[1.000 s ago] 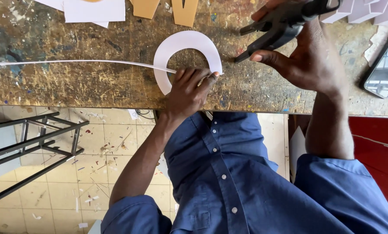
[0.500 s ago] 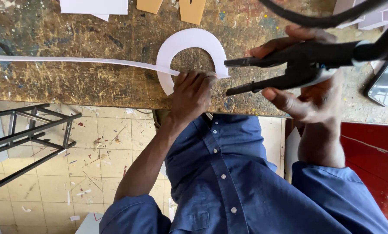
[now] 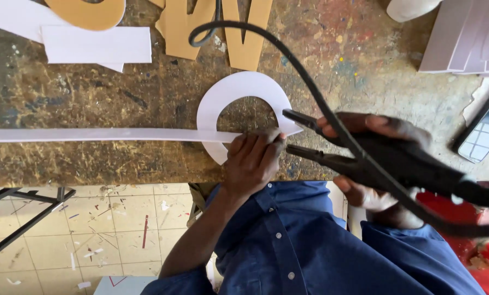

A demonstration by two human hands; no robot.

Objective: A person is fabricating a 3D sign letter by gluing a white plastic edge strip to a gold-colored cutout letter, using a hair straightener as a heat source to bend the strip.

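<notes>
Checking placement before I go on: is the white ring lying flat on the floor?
No: the white ring lies on the worn workbench, pinned by the left hand.
</notes>
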